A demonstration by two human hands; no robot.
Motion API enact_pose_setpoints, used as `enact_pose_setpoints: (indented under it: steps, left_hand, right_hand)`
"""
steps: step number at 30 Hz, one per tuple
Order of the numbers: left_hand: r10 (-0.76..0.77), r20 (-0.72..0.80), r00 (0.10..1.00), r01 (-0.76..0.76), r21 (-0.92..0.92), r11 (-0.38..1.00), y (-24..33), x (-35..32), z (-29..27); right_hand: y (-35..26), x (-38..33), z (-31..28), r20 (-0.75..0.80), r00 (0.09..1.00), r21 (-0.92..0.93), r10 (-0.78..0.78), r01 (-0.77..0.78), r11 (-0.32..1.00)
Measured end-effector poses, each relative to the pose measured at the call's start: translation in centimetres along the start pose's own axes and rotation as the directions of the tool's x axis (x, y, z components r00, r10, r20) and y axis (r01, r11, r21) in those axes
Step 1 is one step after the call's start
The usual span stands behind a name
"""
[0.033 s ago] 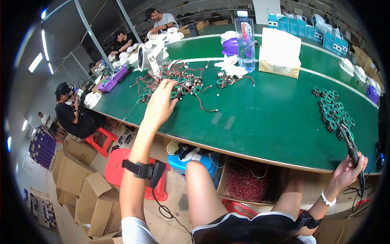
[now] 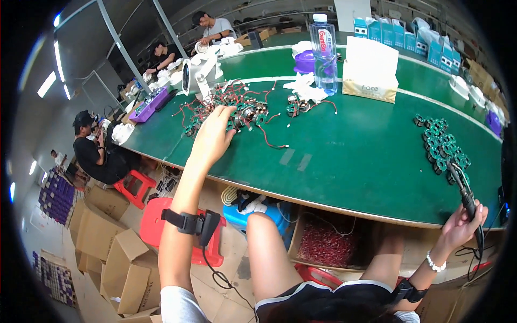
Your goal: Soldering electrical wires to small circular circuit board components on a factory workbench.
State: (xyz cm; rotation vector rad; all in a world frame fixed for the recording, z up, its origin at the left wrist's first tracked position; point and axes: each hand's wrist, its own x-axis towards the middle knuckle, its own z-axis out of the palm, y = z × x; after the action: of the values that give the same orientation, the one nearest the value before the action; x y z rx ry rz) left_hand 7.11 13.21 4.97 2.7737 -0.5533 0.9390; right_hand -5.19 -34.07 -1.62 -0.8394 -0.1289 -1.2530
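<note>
My left hand reaches over the near edge of a tangled pile of small round motor-like parts with green circuit boards and red wires. Its thumb and index finger stand apart beside the parts; the other fingertips are hidden. At the far right, my right hand is wrapped around a black corded tool with thin pale prongs at its tip. The tip points at the near end of a cluster of round parts with green rings; contact cannot be made out.
On the green table stand a water bottle, a tissue pack and a white lamp-like device. A few wired parts lie beside crumpled tissue. Below are a bin of red bits and a red stool. Other people work at left.
</note>
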Motion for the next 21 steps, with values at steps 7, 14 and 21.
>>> enact_pose_setpoints:
  steps: [7,14,21]
  left_hand:
    - [0.209,0.169,0.963,-0.197,-0.085,0.977,0.9,1.5,1.3]
    - [0.264,0.142,0.954,-0.248,-0.121,0.961,2.7,1.3,0.7]
    - [0.073,-0.015,0.997,-0.071,0.108,0.992,1.0,0.9,1.5]
  right_hand:
    - [-0.2,-0.1,-0.4,0.038,0.999,0.010,0.026,-0.026,1.000]
    - [-0.1,-0.2,-0.2,0.022,1.000,0.027,0.018,-0.019,0.999]
    - [0.1,0.0,-0.6,0.021,0.999,0.024,0.025,-0.025,0.999]
